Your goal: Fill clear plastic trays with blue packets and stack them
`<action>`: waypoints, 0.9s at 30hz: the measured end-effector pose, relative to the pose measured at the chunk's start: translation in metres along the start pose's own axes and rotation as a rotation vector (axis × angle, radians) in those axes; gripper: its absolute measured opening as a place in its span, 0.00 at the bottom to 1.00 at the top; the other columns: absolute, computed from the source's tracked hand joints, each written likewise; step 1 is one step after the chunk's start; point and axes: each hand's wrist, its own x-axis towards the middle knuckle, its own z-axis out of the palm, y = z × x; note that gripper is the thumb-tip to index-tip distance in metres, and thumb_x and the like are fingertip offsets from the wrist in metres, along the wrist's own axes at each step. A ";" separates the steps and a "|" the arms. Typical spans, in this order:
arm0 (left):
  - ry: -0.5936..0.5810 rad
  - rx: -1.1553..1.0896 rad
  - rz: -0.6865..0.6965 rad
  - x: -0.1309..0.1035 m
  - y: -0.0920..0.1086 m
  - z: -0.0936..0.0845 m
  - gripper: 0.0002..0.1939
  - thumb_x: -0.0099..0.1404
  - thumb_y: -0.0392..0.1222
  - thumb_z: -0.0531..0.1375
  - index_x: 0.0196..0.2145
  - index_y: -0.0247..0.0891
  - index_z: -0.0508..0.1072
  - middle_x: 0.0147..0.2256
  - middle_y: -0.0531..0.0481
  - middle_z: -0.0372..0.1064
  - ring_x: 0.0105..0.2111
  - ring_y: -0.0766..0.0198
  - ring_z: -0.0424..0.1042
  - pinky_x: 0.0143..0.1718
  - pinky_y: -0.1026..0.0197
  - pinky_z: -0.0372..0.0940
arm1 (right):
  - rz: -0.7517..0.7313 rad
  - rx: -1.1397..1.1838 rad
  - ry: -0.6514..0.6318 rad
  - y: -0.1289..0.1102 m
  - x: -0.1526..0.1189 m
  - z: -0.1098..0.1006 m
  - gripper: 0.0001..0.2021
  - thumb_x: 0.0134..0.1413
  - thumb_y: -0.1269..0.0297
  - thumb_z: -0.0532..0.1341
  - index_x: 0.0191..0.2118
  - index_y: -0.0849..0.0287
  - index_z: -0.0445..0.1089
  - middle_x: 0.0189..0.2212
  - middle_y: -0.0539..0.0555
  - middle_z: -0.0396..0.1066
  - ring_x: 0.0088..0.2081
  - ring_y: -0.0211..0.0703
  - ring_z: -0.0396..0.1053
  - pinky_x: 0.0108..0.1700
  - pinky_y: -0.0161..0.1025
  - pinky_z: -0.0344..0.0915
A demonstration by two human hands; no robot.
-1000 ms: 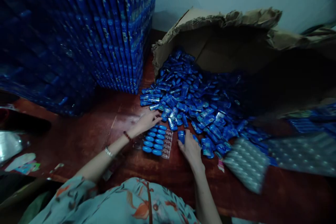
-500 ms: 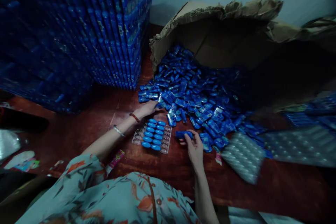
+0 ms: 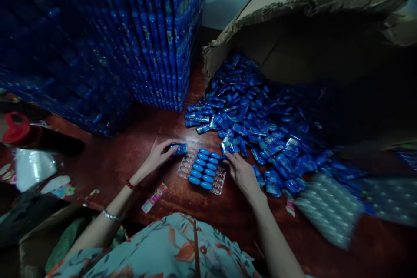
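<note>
My left hand is closed on a small blue packet, just left of a clear plastic tray. Two columns of blue oval pieces sit in the tray's middle, with bare clear hollows on both sides. My right hand is at the tray's right edge, fingers bent down by the near side of a heap of blue packets; what its fingertips hold, if anything, is hidden.
A tall stack of blue packs rises at the left, near a red-lidded bottle. The heap spills from a torn cardboard box. Clear blister trays lie right, a pink wrapper in front.
My left hand has come back from the heap to the tray's left side with a blue packet. My right hand has moved up to the tray's right edge; the packet it held no longer shows clearly.
</note>
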 end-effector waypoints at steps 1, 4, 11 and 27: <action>-0.015 -0.014 0.009 0.000 0.000 0.004 0.19 0.66 0.50 0.49 0.46 0.35 0.68 0.40 0.48 0.71 0.36 0.62 0.70 0.39 0.61 0.65 | -0.002 -0.057 -0.044 -0.003 0.002 -0.003 0.15 0.61 0.63 0.50 0.51 0.55 0.67 0.42 0.57 0.69 0.38 0.44 0.70 0.34 0.35 0.64; -0.014 0.033 0.065 0.005 0.001 0.013 0.16 0.66 0.47 0.50 0.45 0.34 0.69 0.41 0.45 0.70 0.41 0.60 0.69 0.45 0.57 0.63 | -0.035 -0.164 -0.150 -0.009 0.006 -0.009 0.16 0.60 0.69 0.50 0.52 0.54 0.66 0.43 0.57 0.69 0.39 0.44 0.69 0.33 0.35 0.63; -0.034 0.177 0.211 0.004 -0.004 0.021 0.17 0.63 0.37 0.56 0.50 0.39 0.66 0.47 0.45 0.61 0.47 0.60 0.65 0.48 0.56 0.64 | -0.071 -0.141 -0.101 -0.008 0.001 0.001 0.15 0.62 0.65 0.49 0.51 0.56 0.65 0.41 0.57 0.68 0.41 0.45 0.68 0.37 0.37 0.64; -0.212 0.794 0.365 0.015 0.017 0.031 0.10 0.67 0.30 0.45 0.39 0.34 0.64 0.37 0.43 0.64 0.37 0.59 0.66 0.40 0.57 0.64 | -0.025 -0.062 0.019 0.001 -0.010 0.036 0.18 0.62 0.67 0.46 0.56 0.57 0.59 0.46 0.60 0.64 0.40 0.45 0.69 0.35 0.39 0.68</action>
